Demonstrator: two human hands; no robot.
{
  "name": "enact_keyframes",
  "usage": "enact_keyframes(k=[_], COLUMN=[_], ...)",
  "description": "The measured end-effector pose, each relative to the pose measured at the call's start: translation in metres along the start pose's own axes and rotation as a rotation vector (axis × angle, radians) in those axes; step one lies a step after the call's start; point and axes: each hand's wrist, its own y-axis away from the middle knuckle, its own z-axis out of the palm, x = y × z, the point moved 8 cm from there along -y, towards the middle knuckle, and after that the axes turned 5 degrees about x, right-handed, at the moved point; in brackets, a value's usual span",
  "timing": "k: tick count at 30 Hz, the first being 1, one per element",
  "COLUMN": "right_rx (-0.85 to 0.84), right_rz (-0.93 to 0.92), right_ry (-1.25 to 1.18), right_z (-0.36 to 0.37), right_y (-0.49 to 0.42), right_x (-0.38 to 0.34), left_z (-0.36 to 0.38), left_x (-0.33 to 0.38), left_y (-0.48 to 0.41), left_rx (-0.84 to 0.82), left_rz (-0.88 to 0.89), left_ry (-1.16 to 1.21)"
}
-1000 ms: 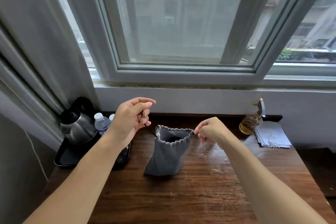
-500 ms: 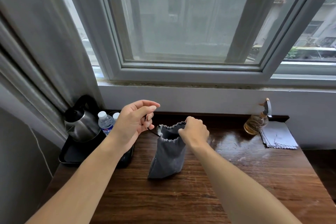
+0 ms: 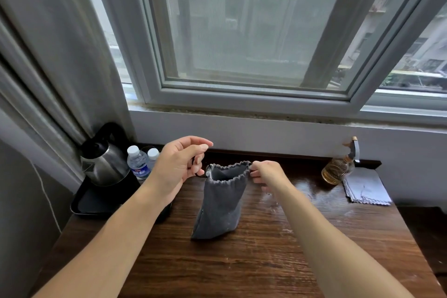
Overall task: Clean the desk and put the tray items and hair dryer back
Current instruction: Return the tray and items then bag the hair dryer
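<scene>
Pouch (image 3: pixel 221 203) upright on desk (image 3: pixel 266 261) | mouth lay between my hands | left hand (image 3: pixel 177 167) gripped its cord (image 3: pixel 199 173) | right hand (image 3: pixel 268 174) fingers (image 3: pixel 257 172) pinched right rim | pull ran sideways

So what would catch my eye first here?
The grey pouch at the centre of the desk, its mouth stretched between two hands: the left hand pinches its cord, the right hand its rim. A steel kettle sits on a black tray at far left; a spray bottle and folded cloth at far right.
</scene>
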Motion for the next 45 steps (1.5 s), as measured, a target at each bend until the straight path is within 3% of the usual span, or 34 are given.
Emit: enact_keyframes(k=[3, 6, 11, 23, 27, 31, 34, 39, 45], right_rx=[0.138, 0.261, 0.218, 0.058, -0.053, -0.126, -0.137, -0.091, -0.022], right_rz=[-0.146, -0.225, -0.285, -0.355, -0.237, -0.25, -0.271, -0.274, -0.579], right_ry=[0.375, 0.573, 0.733, 0.294, 0.046, -0.058, -0.045, 0.067, 0.638], right_z=[0.004, 0.012, 0.042, 0.029, 0.018, 0.008, -0.001, -0.025, -0.029], right_y=[-0.003, 0.002, 0.009, 0.005, 0.008, 0.02, 0.026, 0.027, 0.05], right_x=[-0.014, -0.034, -0.055, -0.028, -0.003, -0.001, 0.002, 0.017, -0.003], left_z=[0.004, 0.004, 0.001, -0.01, 0.001, 0.041, 0.068, 0.085, 0.101], left_x=[-0.001, 0.0, 0.001, -0.016, -0.037, -0.066, -0.076, -0.077, -0.081], left_y=[0.001, 0.003, 0.006, 0.0, -0.015, -0.024, -0.026, -0.025, -0.01], left_rx=[-0.012, -0.016, -0.022, 0.018, 0.046, -0.053, -0.059, -0.073, -0.128], left_rz=[-0.01, -0.014, -0.011, 0.006, 0.087, 0.166, 0.267, 0.324, 0.403], left_ry=[-0.004, -0.003, 0.006, -0.075, -0.531, -1.076, -1.269, -1.264, -1.198])
